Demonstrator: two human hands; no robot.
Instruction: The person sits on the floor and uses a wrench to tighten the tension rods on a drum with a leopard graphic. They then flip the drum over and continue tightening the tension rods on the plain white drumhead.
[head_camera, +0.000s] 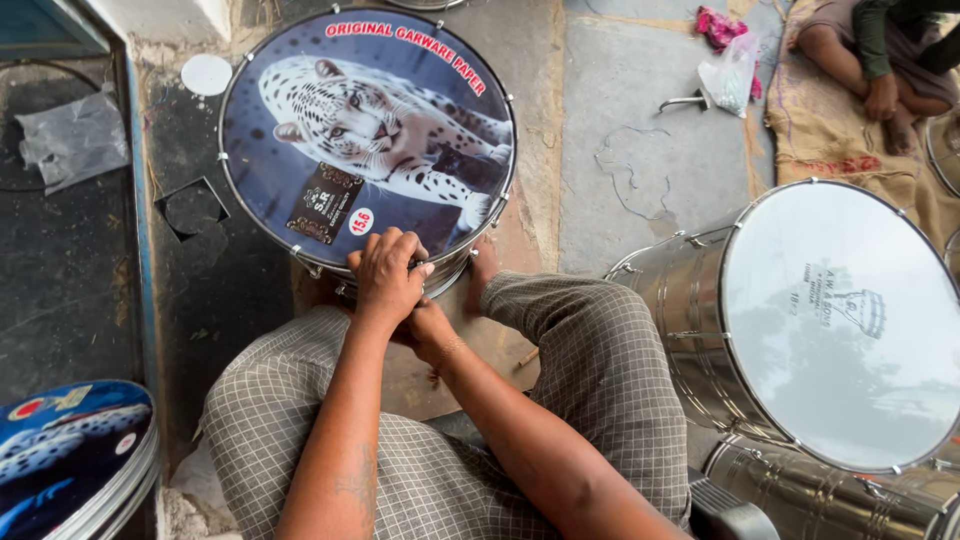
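Hands: left hand (388, 280) clenched on leopard drum (366, 140) rim; right hand (428, 328) grip hidden beneath

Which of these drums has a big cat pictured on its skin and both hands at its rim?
The leopard-print drum between the knees; the shiny metal drum has a plain white skin.

Left hand (388, 278) fingers curled; right hand (428, 330) beneath, seemingly clenched.

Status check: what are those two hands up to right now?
Left hand gripping near rim of leopard-print drum. Right hand tucked beneath it. Steel drum off to the side, clear.
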